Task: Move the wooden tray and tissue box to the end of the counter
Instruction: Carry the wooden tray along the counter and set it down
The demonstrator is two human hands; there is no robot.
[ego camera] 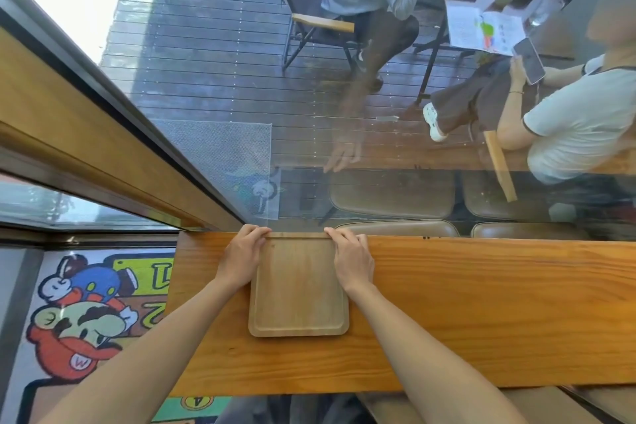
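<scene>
A pale wooden tray [298,289] with rounded corners and a raised rim lies flat on the orange-brown wooden counter [481,313], near the counter's left end, its far edge against the window glass. My left hand [241,260] grips the tray's far left corner, fingers curled over the rim. My right hand [351,256] grips the far right corner the same way. No tissue box is in view.
The counter runs right along a glass window [309,113]; its left end [173,286] drops to a floor with a cartoon rug [86,313]. Beyond the glass, two people sit at a table on a dark deck. Brown stool seats [395,227] show behind the counter.
</scene>
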